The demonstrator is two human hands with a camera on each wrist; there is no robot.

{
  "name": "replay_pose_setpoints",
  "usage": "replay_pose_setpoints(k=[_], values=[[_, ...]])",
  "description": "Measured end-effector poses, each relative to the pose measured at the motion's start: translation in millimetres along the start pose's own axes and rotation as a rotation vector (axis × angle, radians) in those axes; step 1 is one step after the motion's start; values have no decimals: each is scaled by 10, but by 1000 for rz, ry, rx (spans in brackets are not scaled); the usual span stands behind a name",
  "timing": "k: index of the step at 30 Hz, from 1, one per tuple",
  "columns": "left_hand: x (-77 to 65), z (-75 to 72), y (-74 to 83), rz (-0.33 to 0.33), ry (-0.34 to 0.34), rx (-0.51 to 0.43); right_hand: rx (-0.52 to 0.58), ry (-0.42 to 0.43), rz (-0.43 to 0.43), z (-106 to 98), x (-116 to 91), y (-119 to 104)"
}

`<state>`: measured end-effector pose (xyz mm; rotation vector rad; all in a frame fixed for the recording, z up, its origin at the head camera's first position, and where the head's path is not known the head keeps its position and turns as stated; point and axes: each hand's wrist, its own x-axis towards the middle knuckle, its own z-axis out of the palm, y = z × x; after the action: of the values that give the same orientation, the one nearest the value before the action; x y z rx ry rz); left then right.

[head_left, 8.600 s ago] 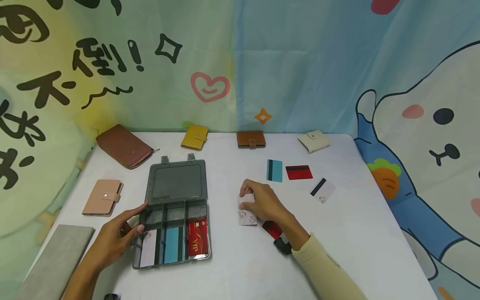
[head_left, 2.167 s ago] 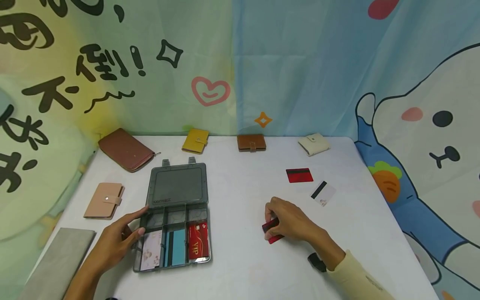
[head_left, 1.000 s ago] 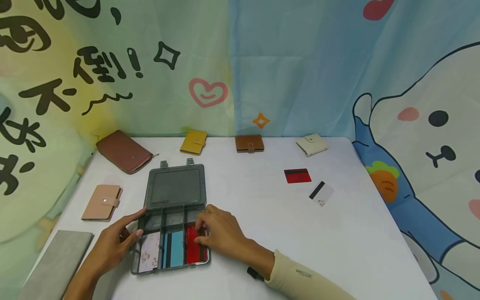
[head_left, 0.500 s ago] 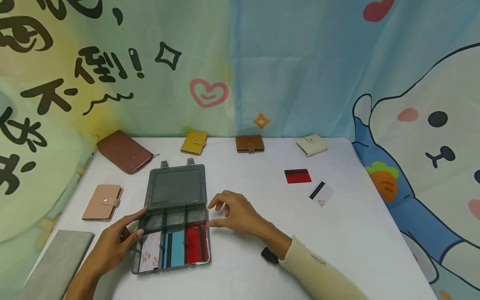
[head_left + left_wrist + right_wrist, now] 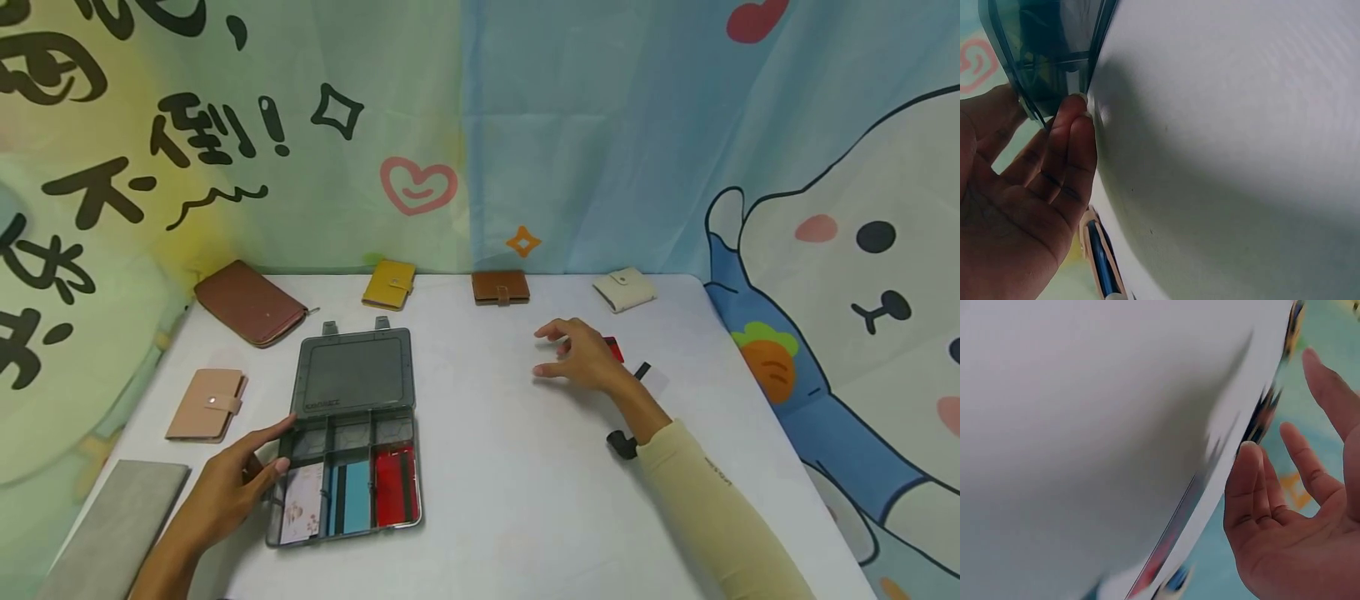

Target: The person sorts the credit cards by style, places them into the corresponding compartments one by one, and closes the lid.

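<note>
Card box (image 5: 351,434): is sitting on the white surface (image 5: 495,533), its lid (image 5: 355,371) lying folded back on the far side; the left hand is at its left edge, and the right hand is well apart from it on the right.
Left front compartment: is holding a flowered card (image 5: 302,498).
Middle front compartment: is holding a blue card (image 5: 358,493) with a dark stripe, a strip of more blue showing beside it.
Right front compartment: is holding a boxed red card (image 5: 393,492), dark stripe facing up.
Left hand (image 5: 232,483): is gripping the box's left edge, thumb and fingers closing on its wall.
Right hand (image 5: 588,360): is hovering to the right of the box, thumb and fingers spreading apart with nothing between them.
Loose red card (image 5: 614,348): is lying to the right of the box, partly hiding behind the right hand.
White card (image 5: 657,381): is lying to the right of the box, near the loose red card, the forearm covering part of it.
Pink wallet (image 5: 204,405): is resting just left of the box.
Grey wallet (image 5: 112,529): is lying left of the box, nearer the person than the pink wallet.
Zip wallet (image 5: 250,304): is lying beyond the box, to its left.
Yellow wallet (image 5: 388,284): is resting beyond the box's lid.
Brown wallet (image 5: 500,287): is resting beyond the box, to its right.
Cream wallet (image 5: 625,289): is lying beyond and farthest right of the box among the wallets.
Printed curtain (image 5: 570,150): is hanging behind the box and wallets.
</note>
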<state>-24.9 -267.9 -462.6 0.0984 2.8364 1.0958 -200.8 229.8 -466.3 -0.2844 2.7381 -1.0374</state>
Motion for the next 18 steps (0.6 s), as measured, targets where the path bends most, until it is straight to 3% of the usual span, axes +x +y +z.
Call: replay_pose_setpoints(k=[9,13,18], values=[[0,12,-14,1,-5,5,-90,-8,128,-369,53,530],[5,2,-4,-9,-15,7,-103,-4,157,-403,55,583],[0,-8,18,-21,-17,-1,-109,-43,133,-357,72,526]])
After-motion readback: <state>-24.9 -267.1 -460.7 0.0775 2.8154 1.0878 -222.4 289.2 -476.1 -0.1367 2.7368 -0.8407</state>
